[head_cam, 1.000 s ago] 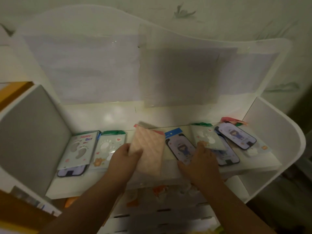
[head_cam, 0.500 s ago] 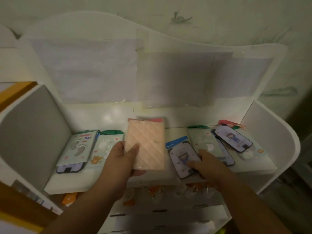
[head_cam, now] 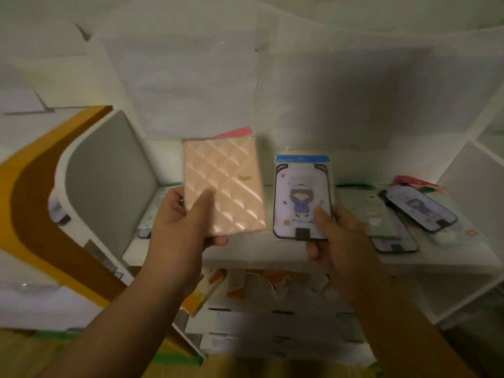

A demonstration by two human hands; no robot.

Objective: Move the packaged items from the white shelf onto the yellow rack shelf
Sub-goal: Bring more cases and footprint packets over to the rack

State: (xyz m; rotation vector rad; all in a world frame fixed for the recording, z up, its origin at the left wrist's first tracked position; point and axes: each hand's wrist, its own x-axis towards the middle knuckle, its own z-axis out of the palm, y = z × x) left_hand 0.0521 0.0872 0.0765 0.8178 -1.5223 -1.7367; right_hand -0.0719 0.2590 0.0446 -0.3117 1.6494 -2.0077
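**Two packages in hand above the white shelf's front edge**

My left hand [head_cam: 181, 227] grips a peach quilted phone-case package [head_cam: 224, 186], thumb across its face and fingers curled behind its lower edge. A pink header card shows behind its top edge. The package is held upright, lifted clear of the white shelf [head_cam: 272, 257], over the shelf's left half.

My right hand [head_cam: 336, 238] grips a second package, a phone case printed with a cartoon figure in a blue coat [head_cam: 301, 199], with a blue header strip across the top. My thumb presses its lower right face; the remaining fingers wrap behind and below. It too is held upright, just beside the peach package, the two not touching.

Remaining on the shelf: toward the right end, a pale green package [head_cam: 373, 214] lies flat over a dark-framed case whose lower end shows beneath it, near the front edge. Further right, a second cartoon-figure case [head_cam: 418, 208] lies tilted, with red and green header cards behind it at the back right corner. At the left end, behind my left hand, part of another package [head_cam: 148, 223] is visible; its print cannot be made out.

The yellow rack [head_cam: 35, 186] stands just beside the shelf's left side panel. Below the shelf, orange and white packets [head_cam: 207, 290] sit on a lower level, blurred.
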